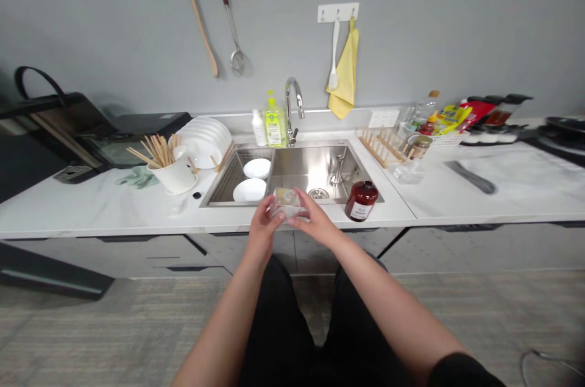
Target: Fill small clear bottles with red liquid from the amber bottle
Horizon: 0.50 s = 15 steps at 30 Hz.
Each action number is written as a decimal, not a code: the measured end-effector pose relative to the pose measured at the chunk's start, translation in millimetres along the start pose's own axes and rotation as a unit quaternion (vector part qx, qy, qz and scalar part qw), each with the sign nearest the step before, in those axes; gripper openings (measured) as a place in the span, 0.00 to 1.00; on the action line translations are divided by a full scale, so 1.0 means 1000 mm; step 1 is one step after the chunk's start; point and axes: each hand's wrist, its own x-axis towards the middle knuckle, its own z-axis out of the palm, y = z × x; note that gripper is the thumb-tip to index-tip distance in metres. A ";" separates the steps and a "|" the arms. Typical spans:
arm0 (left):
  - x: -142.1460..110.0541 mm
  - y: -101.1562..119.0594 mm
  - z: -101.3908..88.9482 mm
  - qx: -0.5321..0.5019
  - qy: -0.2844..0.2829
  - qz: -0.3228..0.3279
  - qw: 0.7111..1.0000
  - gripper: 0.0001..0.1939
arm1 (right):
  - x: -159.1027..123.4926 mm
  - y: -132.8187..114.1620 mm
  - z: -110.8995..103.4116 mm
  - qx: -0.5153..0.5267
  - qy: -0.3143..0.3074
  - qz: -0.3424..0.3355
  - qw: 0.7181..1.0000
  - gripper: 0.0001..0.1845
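My left hand [265, 227] and my right hand [315, 220] hold a small clear plastic box [287, 203] between them, one on each side. The box is over the front rim of the stainless steel sink [311, 173]. Something yellowish shows inside it, too blurred to name. Beyond the box, two white bowls [250, 190] sit on a wire rack in the sink's left part. My fingers cover part of the box's near side.
A dark red bottle [361, 201] stands right of my hands, and a chrome faucet [292, 106] and yellow dish soap [275, 124] rise behind the sink. White plates in a rack, a cup of wooden chopsticks and a wooden rack flank the sink.
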 end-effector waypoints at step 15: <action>0.091 0.105 -0.201 0.584 0.290 0.146 0.744 0.24 | 0.055 0.056 -0.018 -0.007 0.068 0.042 0.997 0.44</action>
